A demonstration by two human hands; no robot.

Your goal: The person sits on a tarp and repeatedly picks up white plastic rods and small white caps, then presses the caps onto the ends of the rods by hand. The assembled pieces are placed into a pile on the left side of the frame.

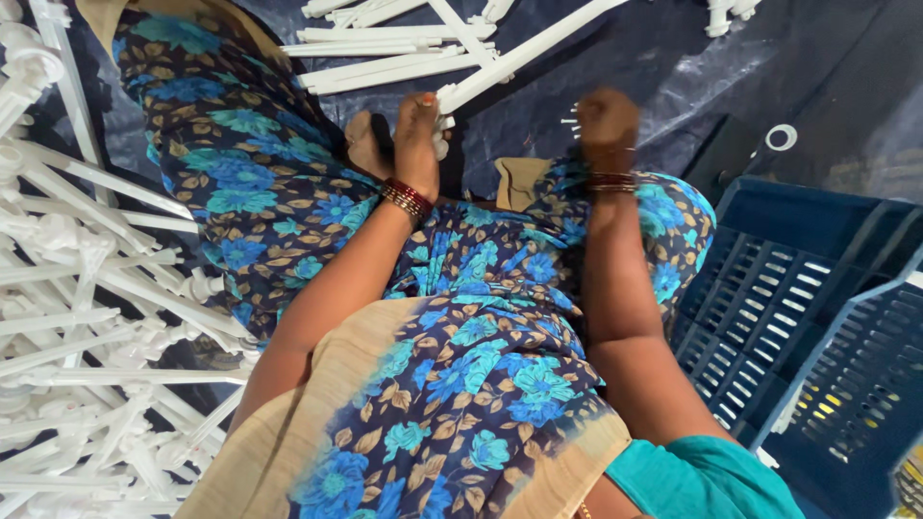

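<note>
One rod: a long white plastic rod (524, 56) slants up from the lap, its lower end at the left hand (418, 130).
Left hand: fingers curled around that end.
Right hand (604, 120): fisted on a small white toothed piece (572, 122), just beside the rod.
Risk: the long free end could swing and knock the loose rods (385, 53) behind.
Surroundings: white frames (87, 317) heaped left; blue crate (769, 288) right.

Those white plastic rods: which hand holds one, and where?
The left hand grips a long white plastic rod at its near end. The right hand holds small white pins.
</note>
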